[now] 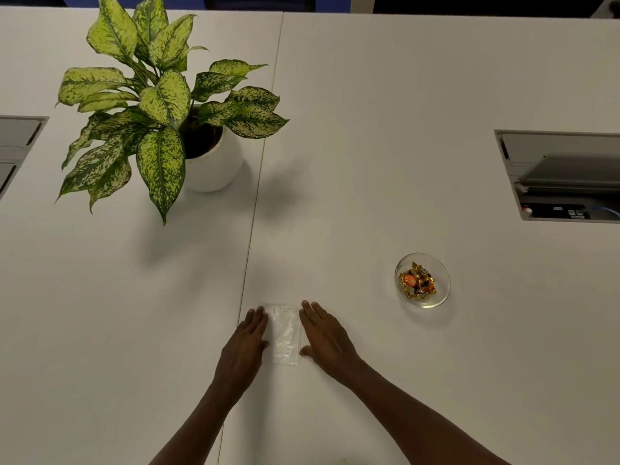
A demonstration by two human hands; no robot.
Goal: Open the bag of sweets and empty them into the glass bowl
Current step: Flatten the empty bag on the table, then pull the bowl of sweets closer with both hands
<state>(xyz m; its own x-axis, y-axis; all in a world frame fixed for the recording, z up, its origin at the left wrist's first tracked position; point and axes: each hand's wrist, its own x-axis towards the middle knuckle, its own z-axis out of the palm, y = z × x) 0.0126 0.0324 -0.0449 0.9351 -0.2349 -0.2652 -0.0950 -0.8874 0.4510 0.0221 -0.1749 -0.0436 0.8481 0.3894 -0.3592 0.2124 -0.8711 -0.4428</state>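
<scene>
A clear plastic bag (pixel 285 334) lies flat on the white table, and nothing shows inside it. My left hand (pixel 249 342) rests flat along its left edge, fingers together and extended. My right hand (pixel 324 333) lies flat along its right edge in the same way. Neither hand grips the bag. To the right stands a small glass bowl (pixel 442 293) holding several sweets (pixel 417 281) in gold and orange wrappers.
A potted plant (pixel 157 105) with large speckled leaves in a white pot stands at the back left. A seam (pixel 258 182) runs down the table. Open cable hatches (pixel 563 176) are cut into the tabletop at right and at the far left.
</scene>
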